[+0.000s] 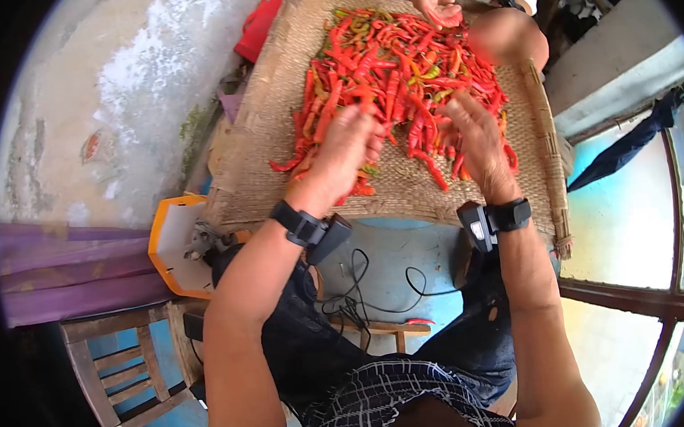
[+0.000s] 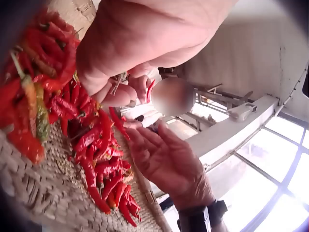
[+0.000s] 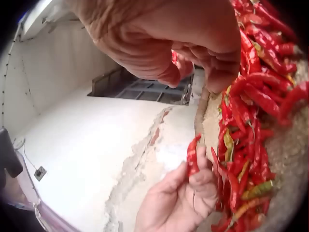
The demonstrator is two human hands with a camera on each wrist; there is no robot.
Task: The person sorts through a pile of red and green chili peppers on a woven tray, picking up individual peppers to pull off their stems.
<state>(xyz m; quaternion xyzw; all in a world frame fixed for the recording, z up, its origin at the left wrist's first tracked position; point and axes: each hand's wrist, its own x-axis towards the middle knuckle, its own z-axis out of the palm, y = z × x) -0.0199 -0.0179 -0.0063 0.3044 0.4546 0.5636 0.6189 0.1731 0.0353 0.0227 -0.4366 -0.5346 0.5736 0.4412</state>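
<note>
My left hand (image 1: pixel 342 154) is over the near left part of a heap of red chili peppers (image 1: pixel 387 67). In the right wrist view, its fingers and thumb grip one red chili pepper (image 3: pixel 192 157) that points upward. Thin dry stems (image 2: pixel 118 83) stick out between the left fingers in the left wrist view. My right hand (image 1: pixel 475 137) hovers at the heap's near right side, fingers loosely bent. In the left wrist view the right palm (image 2: pixel 166 164) shows no pepper in it. The chilies lie on a woven tray (image 1: pixel 261 132).
Across the tray, another person's hand (image 1: pixel 434 1) reaches over the heap. A white wall (image 1: pixel 127 93) runs along the left, windows (image 1: pixel 627 201) along the right. Below are a wooden chair (image 1: pixel 131 371), an orange-rimmed box (image 1: pixel 174 249) and black cables (image 1: pixel 355 292).
</note>
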